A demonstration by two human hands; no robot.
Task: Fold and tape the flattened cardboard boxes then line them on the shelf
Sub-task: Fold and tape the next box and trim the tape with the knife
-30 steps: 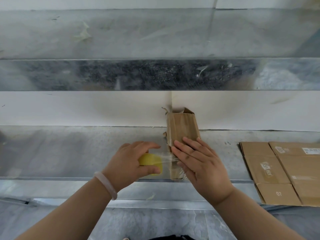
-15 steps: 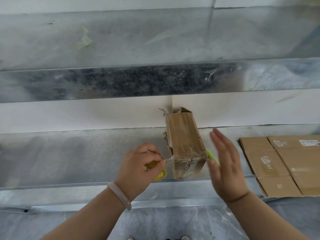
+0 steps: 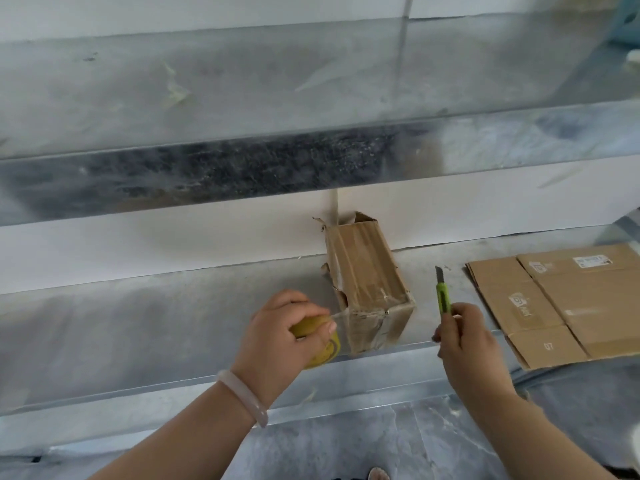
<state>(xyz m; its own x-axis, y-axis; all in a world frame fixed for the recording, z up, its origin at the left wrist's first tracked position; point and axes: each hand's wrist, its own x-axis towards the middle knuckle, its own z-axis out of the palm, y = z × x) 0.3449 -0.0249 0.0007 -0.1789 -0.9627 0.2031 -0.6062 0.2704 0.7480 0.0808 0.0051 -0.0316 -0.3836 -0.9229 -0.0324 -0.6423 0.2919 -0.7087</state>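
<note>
A small folded cardboard box (image 3: 367, 275) lies on the metal shelf (image 3: 156, 313), its near end wrapped in clear tape. My left hand (image 3: 287, 336) grips a yellow tape roll (image 3: 320, 344) just left of the box; a stretched strip of clear tape runs from the roll to the box's near corner. My right hand (image 3: 464, 336) is to the right of the box and holds a green utility knife (image 3: 442, 292) upright, blade out and pointing away from me. The knife is apart from the tape and the box.
A stack of flattened cardboard boxes (image 3: 568, 303) lies on the shelf at the right, overhanging the front edge. An upper metal shelf (image 3: 242, 168) juts out overhead. A white wall stands behind the box. Grey tiled floor shows below.
My right hand came off the top of the box, moved to its right side and now holds the green knife upright. My left hand kept the tape roll and pulled the strip taut.
</note>
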